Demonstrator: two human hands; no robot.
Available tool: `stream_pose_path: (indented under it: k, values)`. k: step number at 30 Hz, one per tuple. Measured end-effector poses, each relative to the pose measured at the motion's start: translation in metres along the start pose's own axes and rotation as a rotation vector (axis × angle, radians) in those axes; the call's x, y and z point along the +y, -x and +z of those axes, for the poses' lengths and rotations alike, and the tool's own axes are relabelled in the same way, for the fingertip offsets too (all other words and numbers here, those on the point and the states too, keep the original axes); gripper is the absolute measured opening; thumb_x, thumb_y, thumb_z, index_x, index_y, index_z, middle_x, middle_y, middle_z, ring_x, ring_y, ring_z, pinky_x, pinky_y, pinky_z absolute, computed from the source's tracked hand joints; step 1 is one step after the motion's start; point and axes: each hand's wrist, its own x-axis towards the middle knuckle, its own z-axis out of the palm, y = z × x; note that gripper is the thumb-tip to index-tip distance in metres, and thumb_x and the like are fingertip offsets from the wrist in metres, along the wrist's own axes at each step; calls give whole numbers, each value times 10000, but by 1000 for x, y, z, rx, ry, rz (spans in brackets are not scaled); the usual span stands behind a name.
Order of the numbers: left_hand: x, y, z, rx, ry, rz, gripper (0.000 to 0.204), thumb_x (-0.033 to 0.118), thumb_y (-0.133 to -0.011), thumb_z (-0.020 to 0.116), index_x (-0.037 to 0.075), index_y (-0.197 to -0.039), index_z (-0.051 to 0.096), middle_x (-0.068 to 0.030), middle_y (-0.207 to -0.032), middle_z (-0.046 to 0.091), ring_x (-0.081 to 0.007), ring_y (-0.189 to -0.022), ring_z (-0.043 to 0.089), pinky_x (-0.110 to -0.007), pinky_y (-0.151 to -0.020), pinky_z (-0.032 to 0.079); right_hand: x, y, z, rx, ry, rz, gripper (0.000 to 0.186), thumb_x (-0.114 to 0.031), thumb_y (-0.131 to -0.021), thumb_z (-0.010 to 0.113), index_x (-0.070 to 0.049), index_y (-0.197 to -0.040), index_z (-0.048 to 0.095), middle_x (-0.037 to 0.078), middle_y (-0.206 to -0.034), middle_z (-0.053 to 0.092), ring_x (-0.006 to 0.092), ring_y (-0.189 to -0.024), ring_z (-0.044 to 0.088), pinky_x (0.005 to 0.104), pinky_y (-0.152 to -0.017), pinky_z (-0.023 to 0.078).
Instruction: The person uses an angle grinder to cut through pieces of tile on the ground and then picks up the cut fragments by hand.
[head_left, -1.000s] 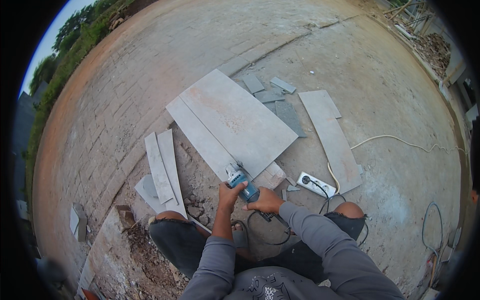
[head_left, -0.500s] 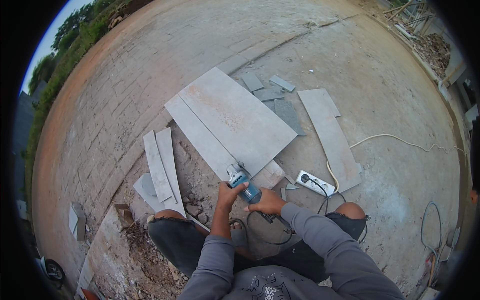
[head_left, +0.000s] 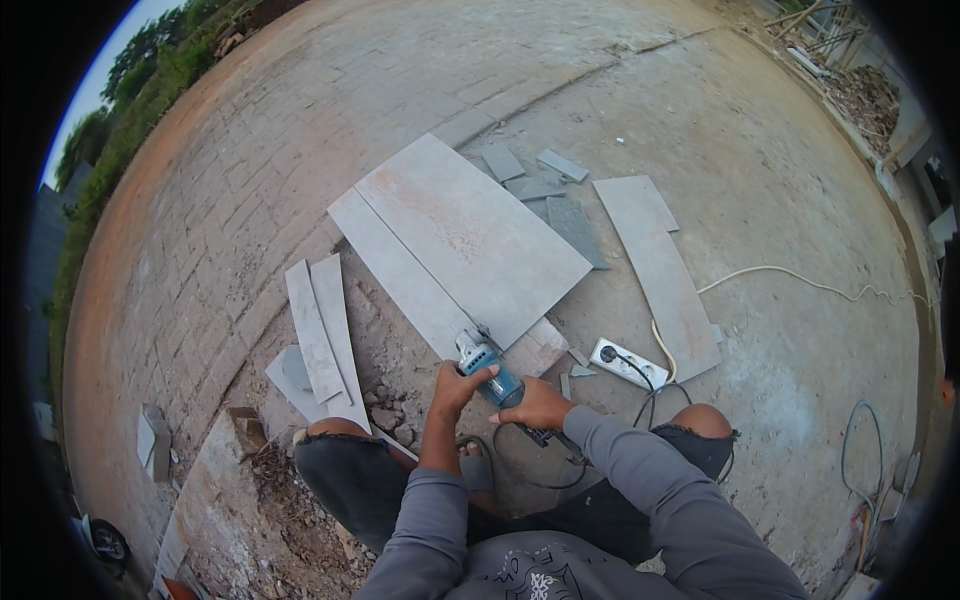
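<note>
Head view, looking down: just below the centre of the frame, your left hand (head_left: 455,388) and right hand (head_left: 540,406) are both closed around one blue angle grinder (head_left: 488,366). Your left hand grips its body behind the silver head, thumb across the top; your right hand, lower and further right, holds the rear end. The grinder slants from upper left to lower right, its head toward the upper left.

Directly up the frame from your hands, near the centre, a large pale grey tile (head_left: 475,235) lies flat, its long axis also running from upper left to lower right. A straight dark line (head_left: 415,254) follows that axis, marking off a narrow band on the tile's left side. The grinder's head sits at the lower end of this line, so your left hand is the nearer one. Whether the disc touches the tile, you cannot tell from here.

Right of your hands is a white power strip (head_left: 632,367); left of them, two narrow strips (head_left: 313,335) lie side by side.
</note>
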Motion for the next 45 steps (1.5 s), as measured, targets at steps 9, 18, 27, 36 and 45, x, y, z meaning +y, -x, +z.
stream_pose_path:
  k: [9,18,27,36,45]
  values:
    - [5,2,-1,-21,-38,-17,794,436,-592,863,-133,-1052,553,-146,-896,604,-202,-766,588,-321,-640,478,12,-5,5,3,11,-4,854,-535,-604,816,81,-1148,583,281,-1104,638,387,-1048,627,400,-910,479]
    - [15,8,-2,-62,-64,-37,828,428,-589,865,-157,-1082,549,-177,-950,620,-234,-840,613,-342,-716,498,19,-5,6,10,43,-2,910,-569,-591,809,110,-1145,566,293,-1104,632,388,-1052,627,400,-907,480]
    - [16,10,-4,-16,-52,10,847,449,-573,879,-160,-1062,550,-203,-953,631,-259,-850,635,-345,-712,516,9,1,-1,21,47,-27,882,-546,-600,812,91,-1157,564,282,-1113,631,389,-1049,625,400,-913,473]
    - [31,-20,-9,267,684,18,546,435,-836,715,-31,-1086,578,-95,-922,622,-168,-783,586,-297,-657,461,-29,3,-34,104,-242,-145,624,-370,-664,845,41,-1068,604,132,-963,666,208,-872,641,318,-807,495]
    - [62,-85,68,408,21,-63,485,200,-811,706,-80,-1144,490,-297,-1067,623,-430,-1064,605,-455,-902,484,-22,29,-93,392,-505,-188,342,-176,-754,781,0,-995,614,56,-856,643,144,-730,613,284,-674,499]
